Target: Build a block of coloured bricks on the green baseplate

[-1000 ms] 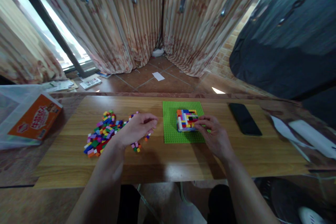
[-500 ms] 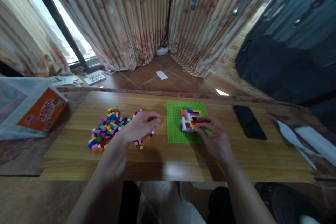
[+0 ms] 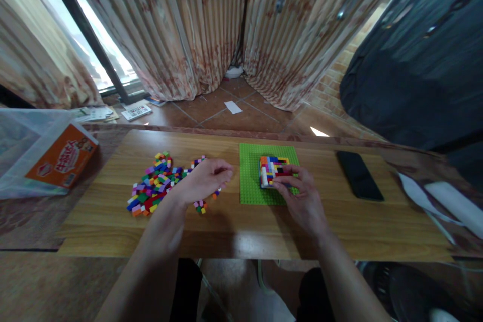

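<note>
A block of colourful toy bricks (image 3: 268, 167) stands on a green baseplate (image 3: 249, 193). My right hand (image 3: 302, 196) reaches over the block's near right side, its thumb and fingers closed at a small brick on the top layer; the fingertips partly hide that brick. To the left, my left hand (image 3: 206, 178) hovers above the table with curled fingers and thumb pressed together. What it holds, if anything, is hidden. Beneath and beside it lies a pile of loose toy bricks (image 3: 151, 186) in many colours, partly covered by the hand and wrist.
Right of the baseplate, a black phone (image 3: 359, 175) lies on the wooden table (image 3: 234, 234). White strips (image 3: 453, 206) are at the far right. A clear plastic tub (image 3: 22, 156) with an orange label stands left of the table. Curtains (image 3: 169, 35) hang behind.
My right hand has shifted slightly left over the brick block, so its fingertips cover more of the near edge. My left hand has stayed nearly still.
</note>
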A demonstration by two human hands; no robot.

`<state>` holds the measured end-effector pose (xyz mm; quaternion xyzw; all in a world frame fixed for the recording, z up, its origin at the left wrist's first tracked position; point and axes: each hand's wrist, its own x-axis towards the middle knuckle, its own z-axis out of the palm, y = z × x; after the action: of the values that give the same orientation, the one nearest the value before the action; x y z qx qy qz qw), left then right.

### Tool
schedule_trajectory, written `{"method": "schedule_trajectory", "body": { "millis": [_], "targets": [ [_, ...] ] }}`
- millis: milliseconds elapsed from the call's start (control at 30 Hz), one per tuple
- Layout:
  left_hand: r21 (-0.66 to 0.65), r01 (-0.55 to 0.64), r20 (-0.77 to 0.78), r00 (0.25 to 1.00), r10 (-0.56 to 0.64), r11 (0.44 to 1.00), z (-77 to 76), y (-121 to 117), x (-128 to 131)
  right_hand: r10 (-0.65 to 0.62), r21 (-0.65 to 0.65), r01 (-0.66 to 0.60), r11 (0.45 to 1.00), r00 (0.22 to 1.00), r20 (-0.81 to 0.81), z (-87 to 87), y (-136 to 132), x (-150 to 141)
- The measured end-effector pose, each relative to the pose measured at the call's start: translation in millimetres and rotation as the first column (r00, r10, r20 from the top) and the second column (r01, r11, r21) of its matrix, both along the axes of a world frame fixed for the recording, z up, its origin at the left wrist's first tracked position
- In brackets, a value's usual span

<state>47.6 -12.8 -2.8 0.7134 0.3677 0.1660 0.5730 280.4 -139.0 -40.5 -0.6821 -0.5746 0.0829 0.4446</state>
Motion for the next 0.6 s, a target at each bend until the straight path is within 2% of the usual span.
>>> {"method": "schedule_trajectory", "body": {
  "millis": [333, 600],
  "targets": [
    [0.000, 0.002, -0.007, 1.000, -0.002, 1.000, 1.8, 0.1, -1.3, 0.009, -0.017, -0.010, 1.000, 1.000, -0.011, 1.0, 0.8, -0.9],
    [0.070, 0.027, -0.029, 0.999, -0.025, 0.997, -5.9, 3.5, -2.8, -0.047, -0.004, 0.047, 0.999, 0.997, -0.066, -0.9, 5.9, -5.2]
  ]
}}
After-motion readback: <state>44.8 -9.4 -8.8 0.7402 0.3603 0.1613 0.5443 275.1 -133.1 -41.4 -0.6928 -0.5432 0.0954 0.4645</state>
